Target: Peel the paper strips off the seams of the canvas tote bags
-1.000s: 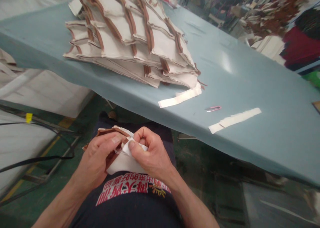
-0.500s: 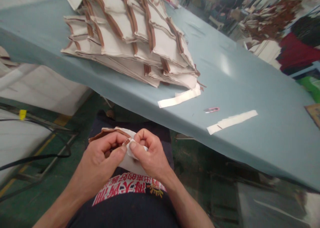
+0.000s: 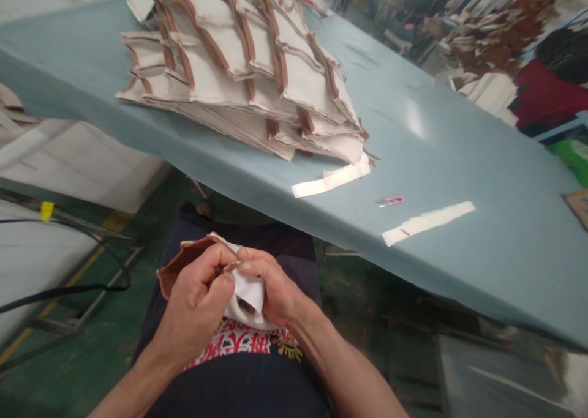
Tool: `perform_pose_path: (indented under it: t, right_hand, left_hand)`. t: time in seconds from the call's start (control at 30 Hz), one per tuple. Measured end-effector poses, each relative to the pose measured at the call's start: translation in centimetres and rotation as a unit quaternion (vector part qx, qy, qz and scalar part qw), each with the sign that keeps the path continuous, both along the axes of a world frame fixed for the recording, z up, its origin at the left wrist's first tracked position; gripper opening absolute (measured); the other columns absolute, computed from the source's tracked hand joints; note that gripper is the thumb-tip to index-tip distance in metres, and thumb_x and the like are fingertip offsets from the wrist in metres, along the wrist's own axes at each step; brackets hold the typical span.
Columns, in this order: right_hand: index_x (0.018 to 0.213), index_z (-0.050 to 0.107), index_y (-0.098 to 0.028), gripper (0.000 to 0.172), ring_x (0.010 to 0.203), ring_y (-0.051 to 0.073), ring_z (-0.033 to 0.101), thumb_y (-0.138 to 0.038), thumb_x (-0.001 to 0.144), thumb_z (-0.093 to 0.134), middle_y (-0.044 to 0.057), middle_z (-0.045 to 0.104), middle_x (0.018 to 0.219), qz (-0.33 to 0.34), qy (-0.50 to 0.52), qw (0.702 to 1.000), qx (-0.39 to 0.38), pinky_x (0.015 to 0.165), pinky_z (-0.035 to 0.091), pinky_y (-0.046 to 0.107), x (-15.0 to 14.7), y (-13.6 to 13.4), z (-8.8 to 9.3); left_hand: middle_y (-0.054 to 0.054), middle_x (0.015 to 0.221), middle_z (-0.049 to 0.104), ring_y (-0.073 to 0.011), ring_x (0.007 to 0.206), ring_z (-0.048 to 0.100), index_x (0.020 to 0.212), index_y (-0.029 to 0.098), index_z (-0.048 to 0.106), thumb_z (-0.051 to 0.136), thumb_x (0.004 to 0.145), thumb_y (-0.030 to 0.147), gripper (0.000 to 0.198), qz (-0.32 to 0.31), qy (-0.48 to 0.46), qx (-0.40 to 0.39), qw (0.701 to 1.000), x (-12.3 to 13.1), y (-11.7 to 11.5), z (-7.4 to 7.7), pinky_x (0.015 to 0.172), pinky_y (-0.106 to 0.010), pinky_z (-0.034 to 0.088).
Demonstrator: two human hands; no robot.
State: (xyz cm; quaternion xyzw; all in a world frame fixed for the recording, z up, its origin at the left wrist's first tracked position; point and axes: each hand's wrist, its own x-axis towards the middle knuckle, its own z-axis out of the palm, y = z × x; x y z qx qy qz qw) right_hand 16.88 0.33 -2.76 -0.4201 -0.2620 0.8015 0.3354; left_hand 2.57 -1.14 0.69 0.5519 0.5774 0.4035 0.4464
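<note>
Over my lap I hold a white fabric piece with brown edging, its brown side showing at the left. My left hand is closed on it, thumb and forefinger pinching near a brown strip. Beside it my right hand pinches the same spot, the two sets of fingertips nearly touching. From under the right fingers hangs a small white flap, which may be a label or part of the fabric. The fingers hide the exact point of grip.
A pile of white pieces with brown edging covers the far left of the blue-grey table. Near the table's front edge lie two white strips and pink-handled thread snips. A metal frame with black cables stands at left.
My right hand has turned and its fingers lie more over the fabric. The white flap now hangs down, and more of the piece's brown side shows at the left.
</note>
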Motion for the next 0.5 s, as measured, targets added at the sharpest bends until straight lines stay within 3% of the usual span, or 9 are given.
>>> perform_pose_path:
  t: [0.13,0.27,0.4,0.5]
  right_hand:
    - [0.068,0.054,-0.026,0.042,0.060,0.014,0.040,-0.049,0.063,0.089,-0.005,0.050,0.065,0.025,0.053,0.998,-0.017,0.057,0.038,0.026,0.1,0.6,-0.4]
    - [0.071,0.055,-0.025,0.049,0.056,0.011,0.036,-0.053,0.070,0.095,-0.007,0.049,0.063,0.026,0.054,0.998,0.006,0.054,0.032,0.024,0.7,0.9,0.3]
    - [0.075,0.055,-0.025,0.055,0.054,0.010,0.035,-0.064,0.080,0.093,-0.009,0.049,0.062,0.029,-0.013,0.997,0.075,0.052,0.030,0.024,1.5,0.9,1.0]
    - [0.081,0.059,-0.025,0.046,0.055,0.011,0.041,-0.062,0.092,0.084,-0.008,0.053,0.064,-0.044,-0.126,0.975,0.178,0.053,0.035,0.024,2.8,1.1,1.8]
  left_hand:
    - [0.005,0.060,0.061,-0.0153,0.052,0.054,0.066,0.026,0.066,0.059,0.085,0.030,0.020,-0.018,-0.031,0.024,0.999,-0.5,0.2,-0.1,0.047,-0.024,0.044]
    - [0.006,0.062,0.061,-0.0134,0.050,0.050,0.072,0.025,0.069,0.064,0.089,0.032,0.020,-0.055,-0.061,0.028,0.996,-1.0,1.1,0.5,0.045,-0.023,0.040]
    - [0.004,0.065,0.067,-0.0136,0.053,0.057,0.073,0.024,0.072,0.067,0.089,0.032,0.019,-0.087,-0.028,0.037,0.995,-2.0,1.9,1.8,0.047,-0.021,0.045]
    - [0.003,0.069,0.073,-0.0140,0.056,0.063,0.075,0.023,0.076,0.066,0.089,0.030,0.019,-0.103,0.007,0.046,0.994,-2.7,2.3,2.9,0.050,-0.020,0.049]
